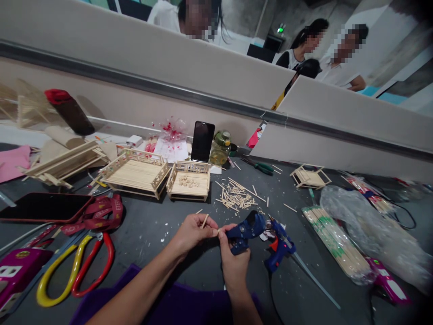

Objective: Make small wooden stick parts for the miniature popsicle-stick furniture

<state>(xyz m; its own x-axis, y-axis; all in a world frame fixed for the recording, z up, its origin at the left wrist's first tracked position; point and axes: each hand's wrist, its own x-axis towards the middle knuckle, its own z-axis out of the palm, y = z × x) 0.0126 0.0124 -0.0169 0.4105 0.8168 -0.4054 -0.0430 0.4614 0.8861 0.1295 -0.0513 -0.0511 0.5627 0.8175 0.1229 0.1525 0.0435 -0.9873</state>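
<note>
Near the middle of the desk, my left hand (196, 228) is closed with a short thin wooden stick (204, 220) between its fingers. Its fingertips meet those of my right hand (234, 257) at a tiny pale piece. A dark blue hand tool (248, 225), its exact kind unclear, sits in the grip of my right hand. Just right of it lies a blue glue gun (282, 246) with a glue stick (316, 280) out of its back. Beyond my hands are a small pile of cut stick pieces (237, 196) and a small wooden stick-built bed-like model (187, 180) with bits on it.
A larger stick model (135, 174) stands left, a small frame (309, 176) right. Scissors (76, 271) with yellow and red handles and a phone (43, 207) lie left. Packaged sticks (334, 239) lie right. Another phone (203, 141) leans by a bottle (220, 149). People sit beyond the partition (152, 58).
</note>
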